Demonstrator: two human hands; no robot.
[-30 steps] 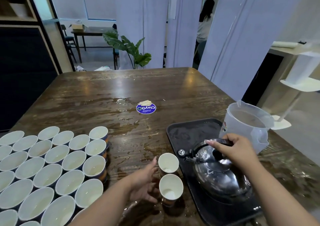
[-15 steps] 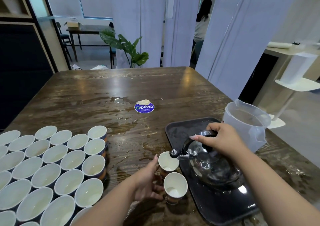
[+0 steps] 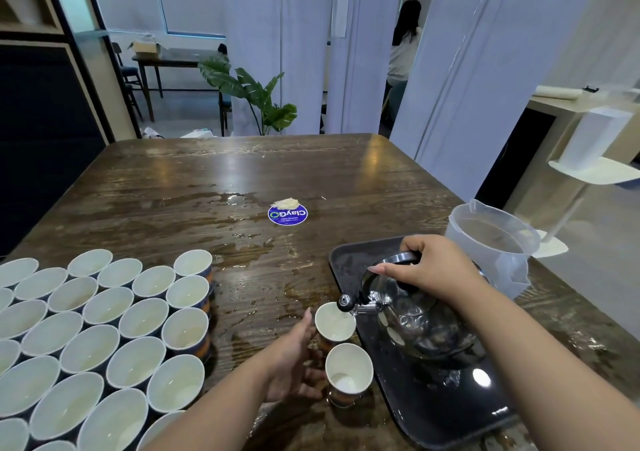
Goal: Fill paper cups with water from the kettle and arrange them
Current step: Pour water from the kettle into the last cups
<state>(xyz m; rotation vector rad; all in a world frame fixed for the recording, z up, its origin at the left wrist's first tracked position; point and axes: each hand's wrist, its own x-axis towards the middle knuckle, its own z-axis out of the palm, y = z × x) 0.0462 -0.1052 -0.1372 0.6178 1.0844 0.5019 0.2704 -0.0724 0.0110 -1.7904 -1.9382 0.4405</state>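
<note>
A round blue sticker (image 3: 287, 214) on the wooden table (image 3: 173, 191) reads "ClayGo", seen upside down.

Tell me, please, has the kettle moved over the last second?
Yes. The kettle has lifted off the tray and tipped left, so its spout now sits over the far cup beside the tray's left edge.

Head camera (wide-angle) looks forward and down, seemingly close above the table (image 3: 180, 187)

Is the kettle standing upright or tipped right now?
Tipped. The kettle leans left off the black tray, its spout over the farther paper cup, with the right hand gripping its handle.
</note>
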